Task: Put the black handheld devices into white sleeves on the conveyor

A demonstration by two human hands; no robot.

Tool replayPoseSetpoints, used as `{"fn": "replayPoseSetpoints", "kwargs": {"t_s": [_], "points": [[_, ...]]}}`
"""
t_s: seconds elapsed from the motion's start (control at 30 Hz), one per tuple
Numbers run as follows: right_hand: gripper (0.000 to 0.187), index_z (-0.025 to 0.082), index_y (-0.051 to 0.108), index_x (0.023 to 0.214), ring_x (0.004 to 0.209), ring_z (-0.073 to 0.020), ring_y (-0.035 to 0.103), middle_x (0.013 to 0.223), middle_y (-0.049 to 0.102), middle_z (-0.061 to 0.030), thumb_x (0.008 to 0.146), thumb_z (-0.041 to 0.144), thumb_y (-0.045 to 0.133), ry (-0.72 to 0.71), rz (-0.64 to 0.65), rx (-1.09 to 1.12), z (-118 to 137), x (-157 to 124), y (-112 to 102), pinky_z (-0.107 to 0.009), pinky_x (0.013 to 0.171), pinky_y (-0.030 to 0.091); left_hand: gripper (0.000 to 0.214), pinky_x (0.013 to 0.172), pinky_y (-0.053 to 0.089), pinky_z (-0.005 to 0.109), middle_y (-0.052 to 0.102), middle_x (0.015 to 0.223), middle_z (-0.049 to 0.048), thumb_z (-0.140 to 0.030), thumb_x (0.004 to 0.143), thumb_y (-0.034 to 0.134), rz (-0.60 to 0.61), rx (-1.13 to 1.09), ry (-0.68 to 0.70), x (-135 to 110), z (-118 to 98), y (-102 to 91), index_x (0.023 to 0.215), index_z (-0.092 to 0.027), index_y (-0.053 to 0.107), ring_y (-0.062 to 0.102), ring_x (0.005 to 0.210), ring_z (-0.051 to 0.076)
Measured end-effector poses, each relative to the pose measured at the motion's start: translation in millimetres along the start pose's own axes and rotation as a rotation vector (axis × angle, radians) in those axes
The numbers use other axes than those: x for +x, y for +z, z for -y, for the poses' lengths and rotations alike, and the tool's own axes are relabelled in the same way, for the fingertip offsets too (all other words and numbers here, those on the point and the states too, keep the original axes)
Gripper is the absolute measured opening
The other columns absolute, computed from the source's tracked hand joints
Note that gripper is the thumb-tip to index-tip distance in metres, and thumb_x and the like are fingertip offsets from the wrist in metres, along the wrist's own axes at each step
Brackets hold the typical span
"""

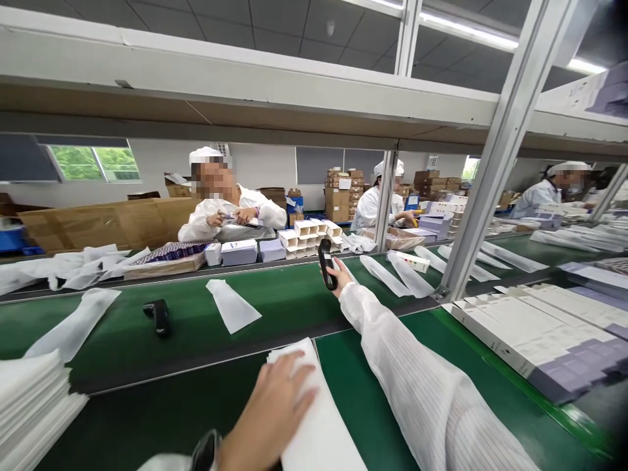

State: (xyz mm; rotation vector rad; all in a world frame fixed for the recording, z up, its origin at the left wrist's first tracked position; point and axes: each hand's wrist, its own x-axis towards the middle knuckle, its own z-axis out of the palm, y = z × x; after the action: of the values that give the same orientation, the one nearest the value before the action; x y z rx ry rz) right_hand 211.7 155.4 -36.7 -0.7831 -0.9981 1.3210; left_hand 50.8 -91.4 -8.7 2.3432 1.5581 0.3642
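Observation:
My right hand [342, 278] reaches out over the green conveyor belt, its fingers closed around a small black handheld device [326, 264] with a pale label. I cannot tell the device's exact kind. Nearer to me, my left hand [282, 399] has its fingers spread over a stack of white foam sleeves or sheets [318, 418]; whether it presses on them is unclear. A similar black device [157, 317] lies on the belt to the left. Between the two devices is a single translucent white sleeve [232, 305].
A tall pile of white sheets [34, 405] stands at the left. Flattened white and purple boxes [544, 333] lie at the right beside a metal post [505, 144]. Across the belt sit co-workers [230, 209] near open white boxes [309, 237]. A shelf [245, 82] spans overhead.

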Motion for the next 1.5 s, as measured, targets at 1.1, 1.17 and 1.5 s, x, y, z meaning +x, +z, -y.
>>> {"fn": "replayPoseSetpoints", "kwargs": {"t_s": [1.1,1.17,1.5], "points": [[0.089,0.036,0.008,0.118,0.054,-0.0188,0.061,0.080,0.054,0.0027,0.054,0.030,0.070,0.112,0.402,-0.058,29,-80,49,-0.039,0.048,0.049,0.035,0.065,0.029,0.033,0.058,0.067,0.0055,-0.039,0.082,0.033,-0.237,0.195,0.203,42,37,-9.9,0.066,-0.021,0.058,0.044,0.077,0.022],[0.089,0.034,0.007,0.121,0.053,-0.0185,0.061,0.081,0.054,0.0012,0.056,0.034,0.068,0.102,0.439,-0.105,30,-86,53,-0.037,0.046,0.049,0.035,0.063,0.028,0.032,0.058,0.063,0.0047,-0.041,0.082,0.035,-0.248,0.178,0.189,42,37,-11.6,0.064,-0.021,0.058,0.045,0.075,0.022],[0.046,0.023,0.042,0.090,0.050,-0.0084,0.050,0.063,0.050,0.0056,0.059,0.053,0.059,0.128,0.421,-0.221,31,-94,63,-0.022,0.046,0.042,0.034,0.061,0.035,0.027,0.052,0.065,0.0000,-0.051,0.075,0.041,-0.388,-0.048,0.001,46,24,-32.7,0.064,-0.021,0.054,0.046,0.069,0.017]]}}
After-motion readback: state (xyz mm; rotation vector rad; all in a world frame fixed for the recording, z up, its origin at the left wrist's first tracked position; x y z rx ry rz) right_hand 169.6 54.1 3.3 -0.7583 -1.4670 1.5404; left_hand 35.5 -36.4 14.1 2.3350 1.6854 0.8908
